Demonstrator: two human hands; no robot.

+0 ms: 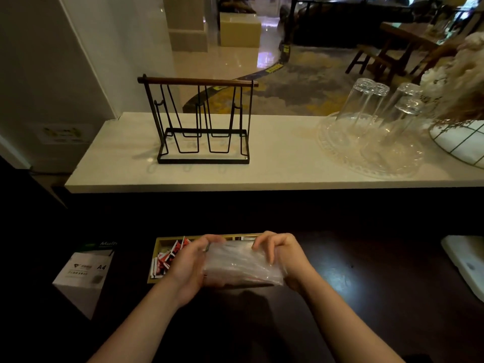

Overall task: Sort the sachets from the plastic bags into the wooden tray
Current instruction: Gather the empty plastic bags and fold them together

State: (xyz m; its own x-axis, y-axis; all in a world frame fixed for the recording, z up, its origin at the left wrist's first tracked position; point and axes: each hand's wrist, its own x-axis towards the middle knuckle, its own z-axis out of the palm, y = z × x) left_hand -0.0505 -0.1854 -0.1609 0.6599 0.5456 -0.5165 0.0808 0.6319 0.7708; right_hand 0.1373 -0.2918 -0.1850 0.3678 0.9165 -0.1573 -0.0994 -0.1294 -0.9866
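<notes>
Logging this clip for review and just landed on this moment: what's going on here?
A person holds a clear plastic bag with both hands, the left hand and right hand gripping its two ends, above a wooden tray on a dark counter. The tray's left compartment already holds red and white sachets. The bag hides most of the rest of the tray.

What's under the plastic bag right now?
The wooden tray, red-and-white sachets filling its left compartment. Both hands and the plastic bag cover the other compartments.
</notes>
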